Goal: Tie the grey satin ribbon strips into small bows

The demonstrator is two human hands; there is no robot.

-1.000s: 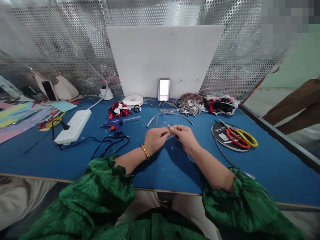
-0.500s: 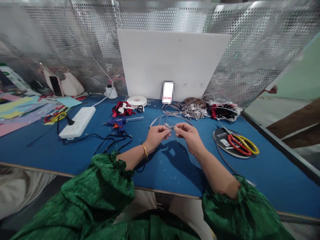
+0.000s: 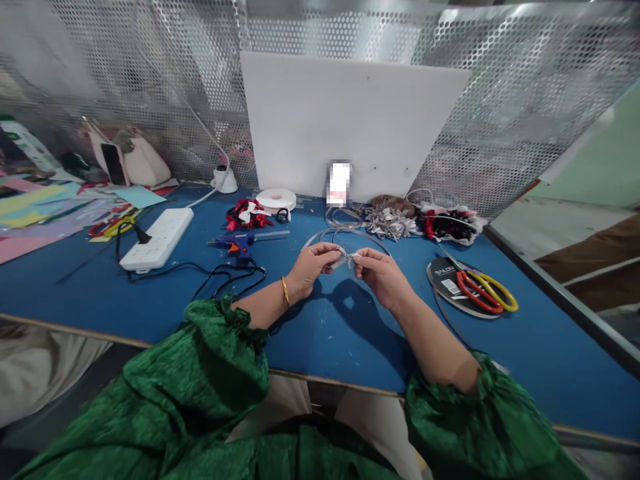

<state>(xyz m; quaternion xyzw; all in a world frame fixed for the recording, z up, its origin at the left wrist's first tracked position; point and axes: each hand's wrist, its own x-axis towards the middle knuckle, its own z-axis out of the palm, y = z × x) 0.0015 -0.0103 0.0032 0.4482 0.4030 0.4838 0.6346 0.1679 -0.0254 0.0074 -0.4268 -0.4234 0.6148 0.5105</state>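
Both hands are raised over the middle of the blue table. My left hand (image 3: 311, 267), with a gold bangle at the wrist, pinches one side of a small grey ribbon piece (image 3: 349, 257). My right hand (image 3: 381, 272) pinches its other side between thumb and fingers. The ribbon looks looped or knotted, but its details are too small to tell. Behind the hands, a long grey ribbon (image 3: 345, 231) curves over the table. A heap of grey ribbon bows (image 3: 393, 223) lies just beyond, to the right.
Red and yellow scissors (image 3: 483, 290) rest on a black spool (image 3: 443, 268) at right. On the left are a blue glue gun (image 3: 240, 245), its cable, a white power strip (image 3: 157, 240) and coloured papers (image 3: 37, 213). Behind stand a white board (image 3: 350, 113) and a phone (image 3: 339, 183).
My hands have moved slightly to the right and a little apart, and more of the grey ribbon piece shows between them. The view has shifted slightly.
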